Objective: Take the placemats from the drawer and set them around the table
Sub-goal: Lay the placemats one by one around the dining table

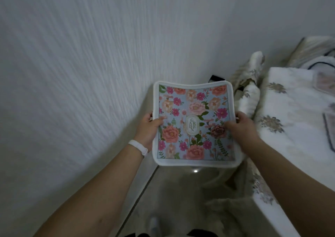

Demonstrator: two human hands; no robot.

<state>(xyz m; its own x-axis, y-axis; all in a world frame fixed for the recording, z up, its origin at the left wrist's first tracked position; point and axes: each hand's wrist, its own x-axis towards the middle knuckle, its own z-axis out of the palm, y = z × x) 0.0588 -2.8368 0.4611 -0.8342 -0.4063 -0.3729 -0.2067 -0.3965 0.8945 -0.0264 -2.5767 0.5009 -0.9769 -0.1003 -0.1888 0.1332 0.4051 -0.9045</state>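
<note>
A square placemat (pixel 193 113) with a pink and orange flower print on pale blue and a white border is held flat in the air in front of me. My left hand (pixel 147 130) grips its left edge, thumb on top, a white band on the wrist. My right hand (pixel 240 128) grips its right edge, thumb on the print. To the right stands the table (pixel 293 121) under a white cloth with grey flower motifs. The drawer is out of view.
A textured white wall (pixel 81 73) fills the left and rear. Chairs with white patterned covers (pixel 251 99) stand at the table's far corner. Grey glossy floor (pixel 172 197) runs below the placemat, between wall and table. Another mat (pixel 326 81) lies on the table's far right.
</note>
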